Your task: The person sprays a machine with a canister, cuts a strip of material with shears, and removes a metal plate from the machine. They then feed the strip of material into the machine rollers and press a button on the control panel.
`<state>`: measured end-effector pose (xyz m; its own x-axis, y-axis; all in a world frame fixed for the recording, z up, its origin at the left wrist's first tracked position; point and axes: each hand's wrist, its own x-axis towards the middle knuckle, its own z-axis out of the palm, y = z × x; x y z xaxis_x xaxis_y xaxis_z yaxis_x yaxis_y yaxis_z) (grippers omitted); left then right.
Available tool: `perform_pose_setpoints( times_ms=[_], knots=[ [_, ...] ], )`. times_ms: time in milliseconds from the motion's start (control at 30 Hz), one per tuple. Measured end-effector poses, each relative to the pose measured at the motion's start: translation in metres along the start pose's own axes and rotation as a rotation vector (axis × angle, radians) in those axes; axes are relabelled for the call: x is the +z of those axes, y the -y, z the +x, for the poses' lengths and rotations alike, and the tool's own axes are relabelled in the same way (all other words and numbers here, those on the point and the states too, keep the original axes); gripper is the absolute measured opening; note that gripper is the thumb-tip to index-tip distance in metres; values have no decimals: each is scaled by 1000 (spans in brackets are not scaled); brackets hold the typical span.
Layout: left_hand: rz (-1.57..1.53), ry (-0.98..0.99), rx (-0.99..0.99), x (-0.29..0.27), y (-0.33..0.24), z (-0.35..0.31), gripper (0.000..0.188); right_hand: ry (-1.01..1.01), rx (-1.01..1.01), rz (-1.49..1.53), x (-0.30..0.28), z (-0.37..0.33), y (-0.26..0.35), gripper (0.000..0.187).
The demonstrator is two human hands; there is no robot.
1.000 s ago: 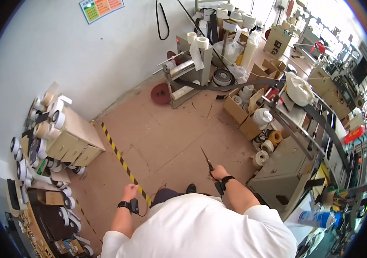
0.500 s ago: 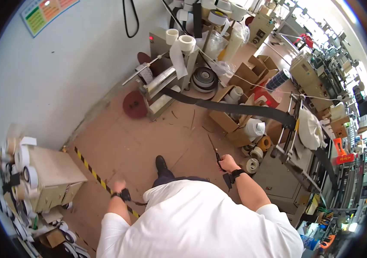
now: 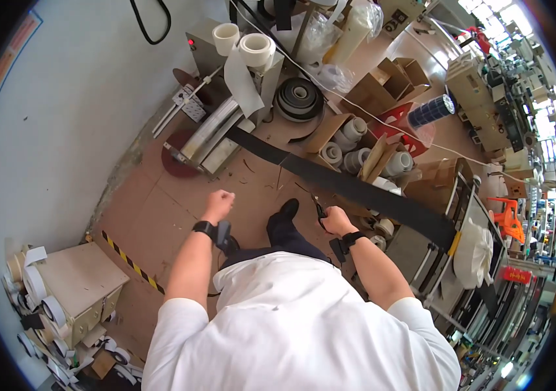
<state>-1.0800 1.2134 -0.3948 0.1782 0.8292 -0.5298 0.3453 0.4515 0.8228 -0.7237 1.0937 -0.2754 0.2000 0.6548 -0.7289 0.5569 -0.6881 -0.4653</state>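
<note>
My right hand (image 3: 338, 221) is closed round the black handles of a pair of scissors (image 3: 320, 210), whose blades point up and away to the left. Ahead of my body hangs my left hand (image 3: 220, 203), its fingers curled in with nothing visible in them. Beyond both hands a wide black strip (image 3: 349, 186) stretches from a roller machine (image 3: 216, 140) on the left to a frame above a bench on the right. The scissor tips are near this strip; I cannot tell whether they touch it.
Cardboard boxes (image 3: 330, 140) with white spools stand behind the strip. A large black roll (image 3: 299, 98) lies beside the machine. At lower left is a cabinet (image 3: 85, 277) with several tape rolls next to it. Yellow-black tape (image 3: 131, 260) marks the floor. A white cord (image 3: 382, 124) crosses behind.
I have come closer to the roller machine and the strip. My left hand has swung forward and up; my right hand still holds the scissors.
</note>
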Motion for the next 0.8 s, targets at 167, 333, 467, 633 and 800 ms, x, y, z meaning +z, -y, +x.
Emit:
perform_pose_setpoints(
  times_ms=[167, 333, 467, 633, 800],
  knots=[
    [23, 84, -134, 63, -22, 20, 26, 90, 58, 26, -28, 52, 18, 15],
    [-101, 156, -313, 105, -18, 71, 28, 131, 121, 150, -28, 85, -16, 17],
    [-320, 169, -507, 137, 16, 122, 36, 260, 241, 445, -53, 62, 32, 14],
    [-739, 136, -740, 189, 50, 161, 47, 308, 342, 833, -88, 44, 95, 21],
    [-944, 97, -832, 221, 33, 184, 49, 262, 146, 1042, -105, 58, 130, 35]
  ],
)
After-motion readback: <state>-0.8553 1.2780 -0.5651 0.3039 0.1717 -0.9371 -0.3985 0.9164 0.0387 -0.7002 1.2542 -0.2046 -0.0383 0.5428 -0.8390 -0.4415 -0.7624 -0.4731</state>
